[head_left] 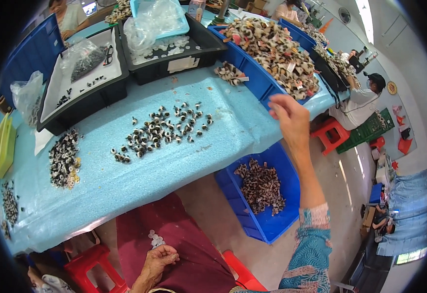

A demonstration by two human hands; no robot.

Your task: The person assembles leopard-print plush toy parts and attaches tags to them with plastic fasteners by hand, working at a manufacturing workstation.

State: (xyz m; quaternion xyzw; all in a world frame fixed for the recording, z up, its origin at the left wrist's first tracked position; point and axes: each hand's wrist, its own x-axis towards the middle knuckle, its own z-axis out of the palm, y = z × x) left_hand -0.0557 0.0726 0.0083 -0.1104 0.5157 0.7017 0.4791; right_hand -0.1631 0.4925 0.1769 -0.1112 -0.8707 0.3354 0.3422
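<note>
Over my lap, my left hand point(157, 265) is closed, its thumb and fingers pressed together; what they hold, if anything, is hidden. Just beyond its fingertips, a few translucent white plastic washers point(156, 239) lie on the dark red apron point(194, 244). My right hand point(290, 115) is raised over the table's right edge, fingers loosely bent and apart, with nothing visible in them. Nearest to it is a blue bin point(252, 73) heaped with spotted plush pieces point(277, 51). Small black-and-white plastic eyes point(159, 129) are scattered across the middle of the blue tabletop point(213, 146).
Black trays point(120, 93) at the back hold bagged small parts and white washers. More small parts point(64, 158) are piled at the left, near a green basket point(3, 146). A blue crate point(260, 224) of plush pieces stands on the floor. Red stools point(333, 134) and co-workers surround the table.
</note>
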